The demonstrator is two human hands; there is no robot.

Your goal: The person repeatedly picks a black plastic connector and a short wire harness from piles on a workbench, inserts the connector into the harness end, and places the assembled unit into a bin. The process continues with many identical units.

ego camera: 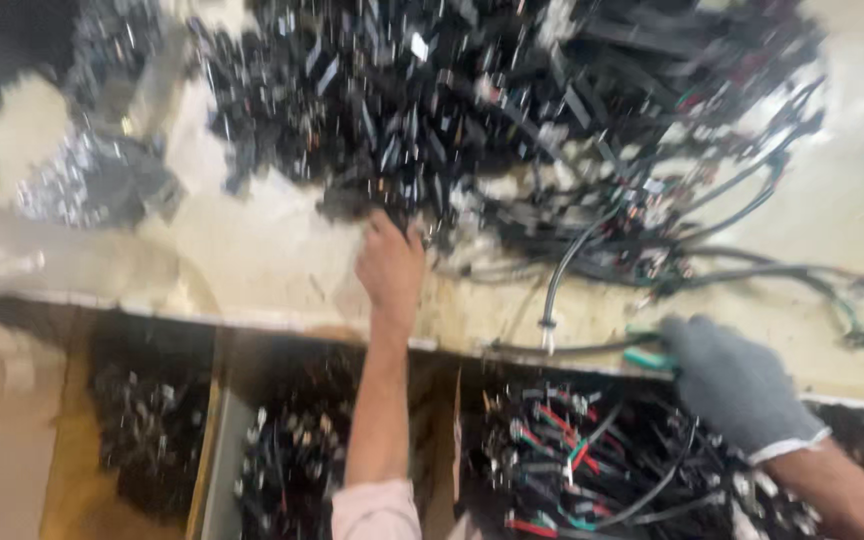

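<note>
My bare left hand [389,265] reaches up across the worktable [252,250] to the near edge of a big heap of black cables and connectors [472,110]; its fingers touch or pinch small black pieces there, though blur hides the grip. My right hand [737,380], in a grey glove, is closed on a tool with green handles [647,352] at the table's front edge. A black cable [562,275] hangs from the heap close to that tool.
Below the table edge stand several open bins: one with cut wires showing red and teal ends [572,460], others with small black parts [287,450] [147,420]. A grey pile of small metal bits [92,180] lies at the table's left.
</note>
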